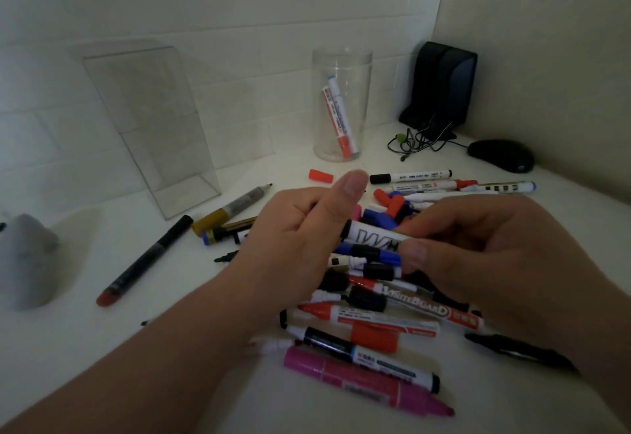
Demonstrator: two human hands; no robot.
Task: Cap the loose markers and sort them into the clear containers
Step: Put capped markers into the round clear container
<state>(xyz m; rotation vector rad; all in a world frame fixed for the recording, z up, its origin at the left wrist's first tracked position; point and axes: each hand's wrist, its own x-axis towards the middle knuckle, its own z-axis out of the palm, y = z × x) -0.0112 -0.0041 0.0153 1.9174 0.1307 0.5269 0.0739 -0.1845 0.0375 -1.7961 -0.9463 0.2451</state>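
Over a pile of markers (368,317) on the white desk, both my hands hold one white whiteboard marker (375,238) with black lettering. My left hand (300,228) curls around its black capped end, thumb raised. My right hand (485,245) pinches the other end of its barrel. Behind the pile stands a clear round jar (341,68) with a red-capped and a blue-capped marker inside. A clear rectangular container (150,126) stands at the back left. A loose red cap (321,175) lies in front of the jar.
A long black marker with a red end (146,259) and a gold one (228,210) lie left of the pile. A pink marker (368,382) lies nearest me. A black speaker (440,85), tangled cable (420,139) and mouse (502,155) fill the back right corner. A grey object (24,259) sits far left.
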